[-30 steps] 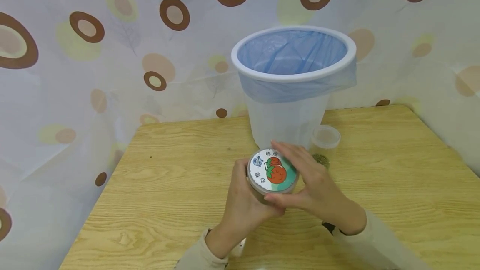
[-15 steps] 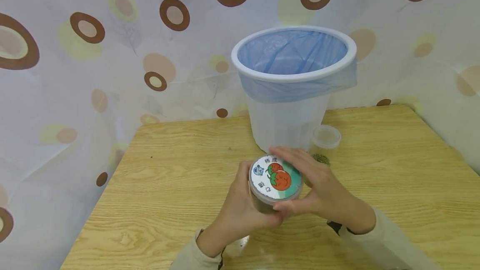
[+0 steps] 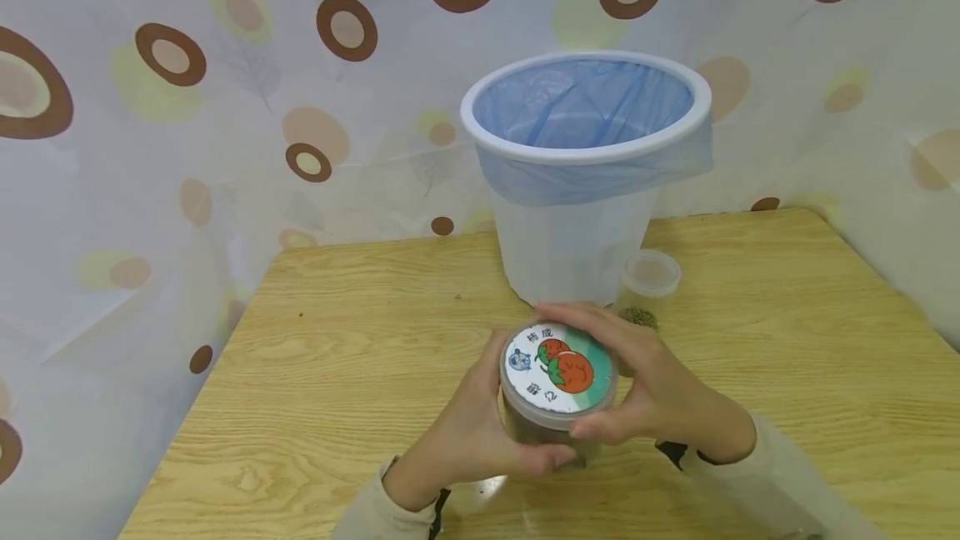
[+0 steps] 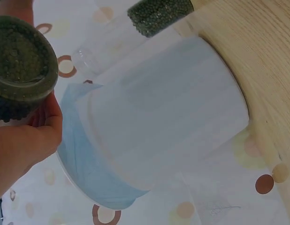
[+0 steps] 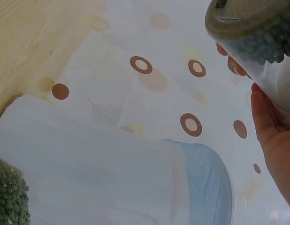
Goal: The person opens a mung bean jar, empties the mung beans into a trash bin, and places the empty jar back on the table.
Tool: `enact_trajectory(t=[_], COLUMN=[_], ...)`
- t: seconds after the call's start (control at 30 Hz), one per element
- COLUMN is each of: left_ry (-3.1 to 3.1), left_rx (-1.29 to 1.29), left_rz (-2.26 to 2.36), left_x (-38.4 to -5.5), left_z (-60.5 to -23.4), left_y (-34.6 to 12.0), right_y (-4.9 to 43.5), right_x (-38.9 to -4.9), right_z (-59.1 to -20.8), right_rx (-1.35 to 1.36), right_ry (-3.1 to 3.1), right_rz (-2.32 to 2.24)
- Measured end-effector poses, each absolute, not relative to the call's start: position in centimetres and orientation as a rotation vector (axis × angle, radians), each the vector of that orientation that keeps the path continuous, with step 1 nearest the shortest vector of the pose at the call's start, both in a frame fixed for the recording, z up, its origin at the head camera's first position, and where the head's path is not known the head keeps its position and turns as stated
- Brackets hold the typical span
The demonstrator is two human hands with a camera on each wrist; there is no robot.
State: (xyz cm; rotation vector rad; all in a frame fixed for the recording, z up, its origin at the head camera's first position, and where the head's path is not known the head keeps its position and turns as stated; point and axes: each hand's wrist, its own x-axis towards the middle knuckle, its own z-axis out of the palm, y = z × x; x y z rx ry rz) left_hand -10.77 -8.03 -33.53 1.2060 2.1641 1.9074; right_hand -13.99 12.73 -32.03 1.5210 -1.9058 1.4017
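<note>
A clear jar of green beans point(image 5: 276, 37) is held above the table, its underside facing both wrist cameras. On top of it sits a lid point(image 3: 558, 369) printed with two red tomatoes and some characters. My left hand point(image 3: 472, 423) grips the jar's body from the left, thumb across its near side. From the right, my right hand point(image 3: 645, 382) grips the lid's edge, thumb at the near rim and fingers at the far rim. In the left wrist view, beans point(image 4: 23, 61) show through the jar's base.
Behind the hands stands a white bin point(image 3: 573, 240) lined with a blue plastic bag point(image 3: 585, 107). Another clear lidded jar point(image 3: 651, 277), with green beans at its bottom, is at the bin's right. A patterned sheet point(image 3: 225, 148) hangs behind the wooden table point(image 3: 337, 373).
Both hands have brought the jar nearer and slightly to the right. The lid's print has turned a little counterclockwise. More of my left thumb now shows below the lid.
</note>
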Motion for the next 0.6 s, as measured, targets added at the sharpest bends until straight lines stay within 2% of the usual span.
enact_trajectory(t=[0.2,0.4,0.6], left_ry=[2.147,2.235,2.379], left_rx=[1.187,0.989,0.746], left_rz=[1.926,1.997,2.088], left_x=[-10.8,-10.4,-10.4], left_z=[-33.5,-33.2,-32.8], left_y=[-7.8,-7.2,-6.2], right_y=[12.8,12.4,11.9], right_x=[-14.0,-14.2,-13.7], right_z=[-31.7,-31.4,-31.5], right_rx=[1.550,1.557,1.240], right_ry=[-1.903,-1.846,-1.959], right_rz=[1.444,1.492,1.473])
